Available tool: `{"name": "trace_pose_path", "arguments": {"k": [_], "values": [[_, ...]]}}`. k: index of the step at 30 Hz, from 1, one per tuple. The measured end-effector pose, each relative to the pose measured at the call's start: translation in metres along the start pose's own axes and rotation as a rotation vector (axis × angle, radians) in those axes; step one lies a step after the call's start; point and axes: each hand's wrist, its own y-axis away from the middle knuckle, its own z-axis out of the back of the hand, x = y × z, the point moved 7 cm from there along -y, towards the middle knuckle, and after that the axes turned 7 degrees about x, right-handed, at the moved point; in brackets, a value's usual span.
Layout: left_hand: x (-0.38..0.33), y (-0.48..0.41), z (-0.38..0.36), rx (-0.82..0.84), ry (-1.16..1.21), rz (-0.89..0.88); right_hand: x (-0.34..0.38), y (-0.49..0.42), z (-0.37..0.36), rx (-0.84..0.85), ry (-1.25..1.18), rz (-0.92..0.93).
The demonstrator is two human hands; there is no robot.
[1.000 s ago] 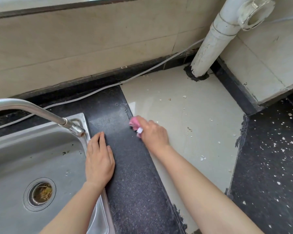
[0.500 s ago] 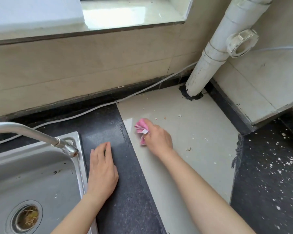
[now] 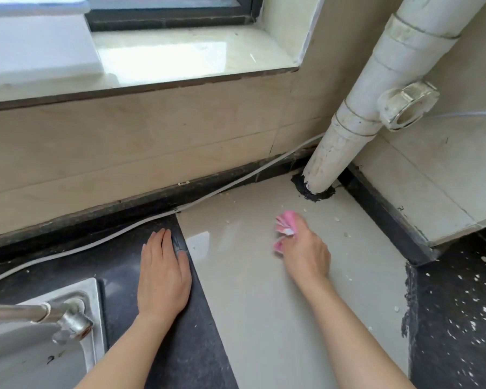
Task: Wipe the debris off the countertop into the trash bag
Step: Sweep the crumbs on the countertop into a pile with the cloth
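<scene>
The right hand (image 3: pixel 306 255) grips a bunched pink cloth (image 3: pixel 285 224), mostly hidden under its fingers, on the pale countertop (image 3: pixel 264 304) among white crumbs (image 3: pixel 347 235), while the left hand (image 3: pixel 163 276) lies flat, fingers straight.

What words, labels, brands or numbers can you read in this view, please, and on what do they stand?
No text can be read.
The small white tag on the pink cloth held by the right hand is too blurred to show any print.
The white pipe shows no markings.
</scene>
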Motion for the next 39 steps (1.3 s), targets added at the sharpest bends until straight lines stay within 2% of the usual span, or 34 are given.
{"name": "trace_pose_path", "arguments": {"k": [4, 6, 11, 15, 18, 22, 24, 27, 31, 34, 37, 39], "values": [[0.002, -0.001, 0.001, -0.022, 0.074, 0.022, 0.113, 0.011, -0.055, 0.296, 0.153, 0.446], [0.003, 0.0, 0.001, -0.022, 0.089, 0.033, 0.139, 0.004, -0.077, 0.32, 0.23, 0.54], [0.003, -0.002, 0.0, -0.026, 0.085, 0.044, 0.116, -0.034, -0.061, 0.153, 0.166, 0.271], [0.003, -0.003, 0.002, -0.013, 0.106, 0.061, 0.13, -0.034, -0.065, 0.218, 0.084, 0.292], [0.003, -0.004, 0.002, -0.012, 0.114, 0.06, 0.13, -0.041, -0.064, 0.179, 0.009, 0.228], [0.004, -0.002, 0.002, -0.003, 0.128, 0.07, 0.105, -0.044, -0.043, 0.013, -0.141, -0.013], [0.004, -0.002, 0.003, -0.007, 0.121, 0.074, 0.108, -0.042, -0.042, 0.014, -0.167, -0.012], [0.002, -0.002, 0.004, -0.006, 0.137, 0.071, 0.121, -0.042, -0.052, 0.093, -0.073, 0.089], [0.003, -0.002, 0.003, 0.001, 0.138, 0.076, 0.097, -0.059, -0.036, -0.034, -0.082, -0.017], [0.003, -0.001, 0.004, 0.008, 0.128, 0.081, 0.086, -0.063, -0.027, -0.06, -0.202, -0.099], [0.002, -0.002, 0.003, 0.005, 0.129, 0.082, 0.091, -0.071, -0.028, -0.077, -0.404, -0.105], [0.002, -0.004, 0.003, 0.002, 0.128, 0.084, 0.095, -0.078, -0.027, -0.062, -0.396, -0.098]]}}
